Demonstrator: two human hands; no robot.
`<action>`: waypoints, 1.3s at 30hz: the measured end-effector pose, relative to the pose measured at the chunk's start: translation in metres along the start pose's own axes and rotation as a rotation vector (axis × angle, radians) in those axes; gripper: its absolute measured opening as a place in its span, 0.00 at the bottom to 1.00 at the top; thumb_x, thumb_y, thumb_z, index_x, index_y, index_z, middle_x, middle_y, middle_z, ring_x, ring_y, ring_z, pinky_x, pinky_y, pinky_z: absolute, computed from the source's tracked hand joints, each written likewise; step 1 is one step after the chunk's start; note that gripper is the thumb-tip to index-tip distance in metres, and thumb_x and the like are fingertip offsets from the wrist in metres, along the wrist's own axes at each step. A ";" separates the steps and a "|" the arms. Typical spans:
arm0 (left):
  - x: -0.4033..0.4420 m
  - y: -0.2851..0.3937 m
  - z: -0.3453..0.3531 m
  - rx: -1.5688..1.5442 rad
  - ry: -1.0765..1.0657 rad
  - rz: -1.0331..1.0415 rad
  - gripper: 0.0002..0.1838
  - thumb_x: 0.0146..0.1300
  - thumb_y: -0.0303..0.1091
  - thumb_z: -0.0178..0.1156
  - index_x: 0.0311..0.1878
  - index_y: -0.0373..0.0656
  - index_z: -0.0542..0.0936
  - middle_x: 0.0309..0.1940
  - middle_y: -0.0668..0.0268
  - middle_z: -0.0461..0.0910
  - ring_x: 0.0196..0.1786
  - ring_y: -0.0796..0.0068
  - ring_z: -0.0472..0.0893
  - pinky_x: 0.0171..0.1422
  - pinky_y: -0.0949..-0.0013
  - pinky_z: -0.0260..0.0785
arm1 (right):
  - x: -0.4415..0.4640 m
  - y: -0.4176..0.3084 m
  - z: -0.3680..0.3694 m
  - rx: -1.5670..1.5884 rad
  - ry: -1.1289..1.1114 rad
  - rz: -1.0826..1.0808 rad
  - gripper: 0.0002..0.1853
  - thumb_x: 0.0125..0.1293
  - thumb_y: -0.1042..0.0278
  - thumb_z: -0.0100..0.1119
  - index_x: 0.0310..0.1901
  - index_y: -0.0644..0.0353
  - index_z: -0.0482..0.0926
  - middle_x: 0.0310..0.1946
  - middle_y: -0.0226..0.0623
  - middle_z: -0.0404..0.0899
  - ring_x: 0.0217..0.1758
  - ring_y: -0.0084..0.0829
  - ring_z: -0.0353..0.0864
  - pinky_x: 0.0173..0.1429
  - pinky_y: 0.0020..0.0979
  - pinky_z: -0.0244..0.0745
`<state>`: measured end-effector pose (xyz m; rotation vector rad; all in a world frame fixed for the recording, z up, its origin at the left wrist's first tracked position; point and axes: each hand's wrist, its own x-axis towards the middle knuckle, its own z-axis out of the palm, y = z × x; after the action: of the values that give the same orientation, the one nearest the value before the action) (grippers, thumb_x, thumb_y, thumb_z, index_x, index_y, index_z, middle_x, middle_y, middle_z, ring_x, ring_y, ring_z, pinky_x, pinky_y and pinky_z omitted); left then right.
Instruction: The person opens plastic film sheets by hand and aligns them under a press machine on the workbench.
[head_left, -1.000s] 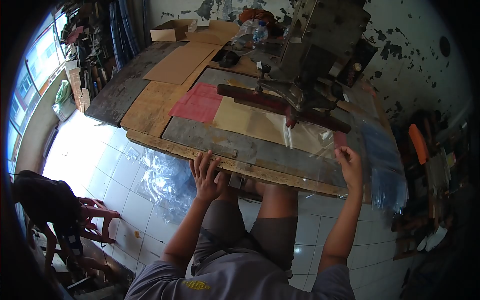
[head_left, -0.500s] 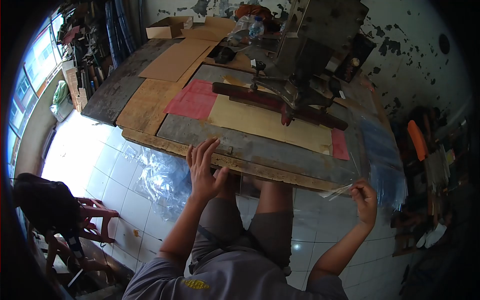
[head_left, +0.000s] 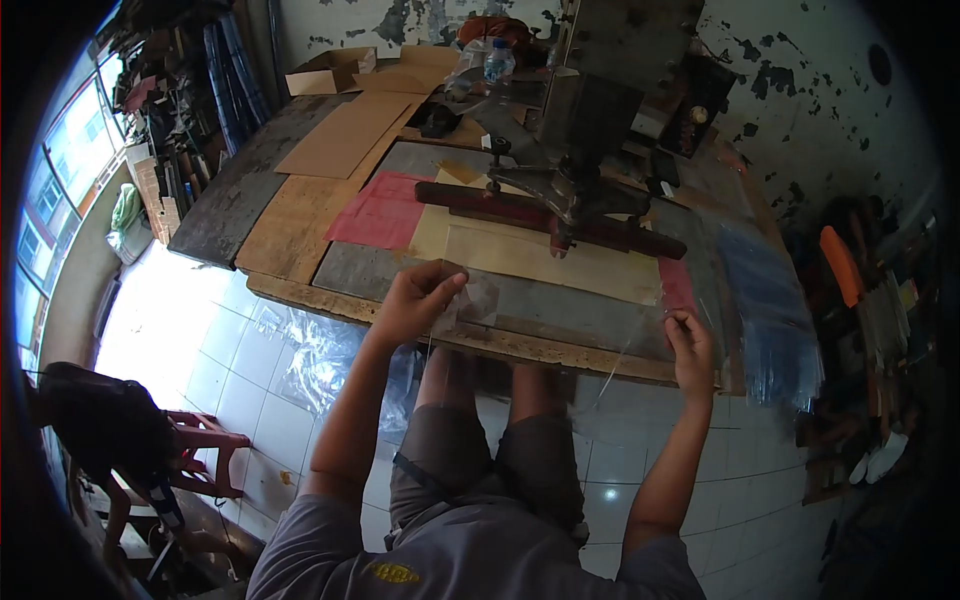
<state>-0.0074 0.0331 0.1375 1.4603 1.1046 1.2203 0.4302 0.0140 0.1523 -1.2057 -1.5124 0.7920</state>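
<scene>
A clear plastic sheet stretches between my two hands over the table's front edge. My left hand is closed on its left side, where the plastic looks whitish and creased. At the right, my right hand pinches the sheet's other side between thumb and fingers. Just beyond lies a yellow board with a red piece at its left end and another red piece at its right. A dark press head with a long reddish bar is above the board. How far the sheet overlaps the board is hard to see.
A stack of clear bluish plastic sheets hangs over the table's right edge. Cardboard and a water bottle are at the back left. Crumpled plastic lies on the floor, near a red stool.
My left hand has gone from open near the table edge to closed on the plastic sheet. My right hand has moved left and up, bringing the sheet in front of me.
</scene>
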 end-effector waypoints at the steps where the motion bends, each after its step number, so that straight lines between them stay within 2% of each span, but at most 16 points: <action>1: 0.004 -0.005 0.001 -0.065 0.017 -0.025 0.14 0.77 0.40 0.63 0.45 0.37 0.86 0.30 0.73 0.84 0.31 0.87 0.75 0.37 0.76 0.68 | 0.003 0.007 0.008 -0.006 -0.003 -0.012 0.10 0.80 0.63 0.59 0.45 0.62 0.82 0.29 0.23 0.72 0.32 0.16 0.68 0.39 0.22 0.62; 3: 0.006 -0.011 0.000 -0.097 0.055 -0.023 0.13 0.78 0.40 0.63 0.44 0.38 0.86 0.28 0.75 0.82 0.28 0.90 0.73 0.33 0.78 0.65 | 0.008 0.022 0.019 0.026 -0.042 -0.003 0.11 0.80 0.63 0.58 0.45 0.64 0.81 0.31 0.24 0.73 0.34 0.18 0.71 0.43 0.23 0.66; 8: 0.002 -0.018 0.004 -0.036 0.174 0.085 0.13 0.78 0.39 0.62 0.41 0.38 0.84 0.25 0.78 0.77 0.26 0.90 0.70 0.31 0.79 0.61 | 0.004 0.034 0.012 0.122 -0.026 0.054 0.12 0.79 0.60 0.61 0.44 0.62 0.81 0.30 0.24 0.74 0.33 0.17 0.71 0.41 0.22 0.65; 11: 0.002 -0.021 0.001 -0.070 0.199 0.022 0.14 0.77 0.39 0.63 0.43 0.36 0.85 0.25 0.77 0.78 0.28 0.91 0.70 0.33 0.78 0.63 | 0.004 0.036 0.009 0.153 -0.026 0.064 0.13 0.79 0.58 0.63 0.44 0.61 0.81 0.29 0.23 0.74 0.33 0.16 0.70 0.40 0.22 0.64; 20: 0.001 -0.018 0.003 -0.013 0.228 -0.034 0.13 0.77 0.38 0.63 0.43 0.36 0.85 0.25 0.76 0.79 0.27 0.90 0.72 0.31 0.77 0.64 | -0.002 0.042 0.006 0.202 0.005 0.051 0.15 0.77 0.55 0.65 0.43 0.61 0.81 0.30 0.24 0.75 0.32 0.16 0.71 0.39 0.22 0.65; 23: 0.003 -0.017 0.008 -0.047 0.230 -0.021 0.13 0.79 0.38 0.61 0.42 0.36 0.83 0.22 0.75 0.76 0.22 0.89 0.69 0.26 0.78 0.58 | -0.003 0.043 0.004 0.213 0.017 0.040 0.15 0.77 0.55 0.66 0.42 0.61 0.81 0.29 0.24 0.76 0.32 0.16 0.71 0.39 0.22 0.65; 26: 0.002 -0.015 0.005 -0.043 0.208 -0.022 0.13 0.78 0.38 0.63 0.43 0.36 0.85 0.25 0.74 0.80 0.25 0.89 0.72 0.30 0.77 0.64 | -0.003 0.042 0.006 0.219 0.028 0.042 0.16 0.76 0.55 0.67 0.42 0.61 0.81 0.29 0.24 0.76 0.32 0.16 0.71 0.39 0.22 0.65; 32: 0.002 -0.016 0.006 -0.012 0.217 -0.033 0.13 0.78 0.37 0.62 0.44 0.36 0.85 0.25 0.74 0.80 0.25 0.89 0.72 0.29 0.77 0.63 | -0.002 0.047 0.003 0.225 0.015 0.039 0.16 0.76 0.54 0.67 0.42 0.61 0.80 0.29 0.24 0.75 0.32 0.16 0.71 0.39 0.22 0.65; 35: 0.002 -0.015 0.008 -0.025 0.232 0.012 0.13 0.79 0.38 0.61 0.42 0.37 0.83 0.22 0.76 0.75 0.22 0.89 0.69 0.26 0.78 0.58 | -0.003 0.045 0.003 0.224 0.018 0.042 0.16 0.76 0.54 0.67 0.41 0.61 0.80 0.29 0.24 0.75 0.31 0.16 0.71 0.39 0.22 0.65; 39: 0.002 -0.018 0.006 -0.021 0.225 0.017 0.12 0.78 0.36 0.61 0.42 0.37 0.83 0.22 0.76 0.75 0.22 0.90 0.69 0.26 0.78 0.57 | -0.003 0.045 0.004 0.217 0.031 0.044 0.16 0.76 0.55 0.67 0.41 0.61 0.80 0.29 0.24 0.75 0.31 0.16 0.71 0.39 0.22 0.65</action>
<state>-0.0026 0.0383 0.1197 1.3423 1.2269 1.4303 0.4397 0.0244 0.1089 -1.0875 -1.3408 0.9368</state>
